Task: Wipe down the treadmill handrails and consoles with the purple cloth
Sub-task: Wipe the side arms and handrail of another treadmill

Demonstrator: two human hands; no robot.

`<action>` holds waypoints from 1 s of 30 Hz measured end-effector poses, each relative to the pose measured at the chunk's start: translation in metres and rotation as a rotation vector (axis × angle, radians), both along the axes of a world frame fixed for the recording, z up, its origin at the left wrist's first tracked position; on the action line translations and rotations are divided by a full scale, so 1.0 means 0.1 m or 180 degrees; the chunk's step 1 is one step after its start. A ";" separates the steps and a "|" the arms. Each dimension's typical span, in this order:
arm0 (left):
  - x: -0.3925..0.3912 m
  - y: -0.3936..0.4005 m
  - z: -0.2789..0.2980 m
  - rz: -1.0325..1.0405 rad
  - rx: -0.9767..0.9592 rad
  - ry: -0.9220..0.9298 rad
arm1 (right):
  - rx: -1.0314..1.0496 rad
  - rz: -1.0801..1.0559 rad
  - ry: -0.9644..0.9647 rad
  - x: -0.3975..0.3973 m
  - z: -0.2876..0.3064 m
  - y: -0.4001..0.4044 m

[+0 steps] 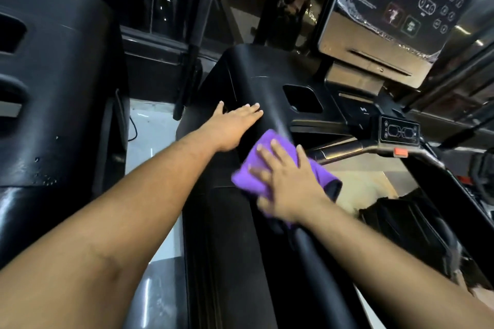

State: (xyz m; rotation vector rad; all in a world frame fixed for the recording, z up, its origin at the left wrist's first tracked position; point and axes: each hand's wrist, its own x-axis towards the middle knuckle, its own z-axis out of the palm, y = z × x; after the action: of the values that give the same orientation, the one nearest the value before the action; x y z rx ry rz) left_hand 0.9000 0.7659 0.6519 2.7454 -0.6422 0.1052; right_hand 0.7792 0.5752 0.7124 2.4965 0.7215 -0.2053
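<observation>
A second black moulded treadmill housing (53, 83) stands at the left across a strip of pale glossy floor (149, 131). Ahead rises a silver-framed flat console panel (395, 8) printed with white button outlines; below it sits a small black control pad (399, 132) and a red stop tab (400, 152). The right hand (288, 189) lies flat, fingers spread, pressing the soft purple cloth (256, 173) onto the smooth, rounded black plastic handrail (262, 93). The left hand (235, 121) rests open-palmed on the same handrail, just beyond.
</observation>
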 end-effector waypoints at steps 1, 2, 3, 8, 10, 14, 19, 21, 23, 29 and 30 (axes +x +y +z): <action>-0.07 -0.02 0.00 -0.0023 0.0043 -0.0014 | 0.0017 0.0206 0.0068 -0.24 -0.02 -0.10; -0.12 -0.04 -0.03 -0.0031 0.0066 -0.0021 | 0.0183 0.0238 0.0137 -0.37 -0.01 -0.21; -0.17 -0.05 -0.05 -0.0022 0.0092 -0.0011 | 0.0374 0.0130 0.0186 -0.36 0.00 -0.29; -0.42 -0.09 -0.02 0.0167 0.0162 0.0058 | 0.1525 -0.1628 -0.0201 0.36 0.18 -0.42; -0.54 -0.15 0.03 0.0152 0.0162 0.0093 | 0.1706 -0.1858 -0.0295 0.26 0.16 -0.40; -0.68 -0.27 0.10 0.0000 0.0146 0.0133 | 0.1072 -0.0825 -0.0234 -0.57 0.00 -0.46; -0.79 -0.31 0.12 0.0119 0.0151 0.0154 | 0.1338 -0.1496 -0.0120 0.03 0.13 -0.49; -0.84 -0.29 0.07 0.0238 0.0068 0.0212 | 0.1330 -0.1412 -0.0169 0.14 0.11 -0.37; -0.89 -0.24 0.03 0.0348 -0.0090 0.0393 | 0.0988 -0.0906 -0.0188 -0.09 0.08 -0.27; -0.98 -0.25 -0.10 0.0288 -0.0116 0.0541 | -0.0259 0.0198 0.0110 -0.65 0.04 -0.26; -0.98 -0.27 -0.09 0.0254 -0.0128 0.0541 | -0.0335 0.0143 0.0111 -0.55 0.05 -0.16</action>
State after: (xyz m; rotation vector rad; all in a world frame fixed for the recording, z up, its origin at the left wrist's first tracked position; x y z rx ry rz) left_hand 0.8019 0.7388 0.6425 2.7042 -0.4796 -0.0954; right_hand 0.7247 0.5590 0.7172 2.3802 0.7603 -0.2644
